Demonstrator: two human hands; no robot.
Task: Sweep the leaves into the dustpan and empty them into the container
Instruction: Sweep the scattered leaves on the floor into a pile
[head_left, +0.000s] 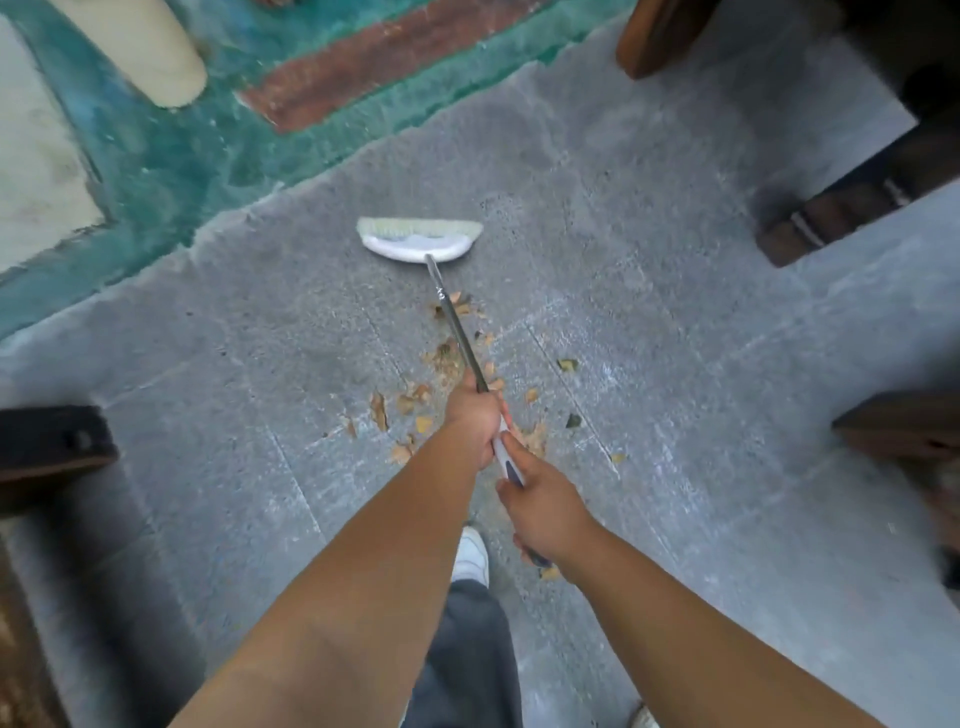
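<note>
A broom with a white head and pale bristles (420, 238) stands on the grey concrete floor, its metal pole running back toward me. My left hand (475, 415) grips the pole higher up. My right hand (540, 506) grips the white and dark handle end just behind it. Dry brown leaves (379, 410) lie scattered on the floor under and around the pole, between the broom head and my hands. No dustpan or container is in view.
Dark wooden furniture legs stand at the left (47, 441), upper right (852, 208) and right (904, 431). A teal and red painted floor patch (218, 156) lies beyond the broom. My white shoe (470, 556) shows below my hands.
</note>
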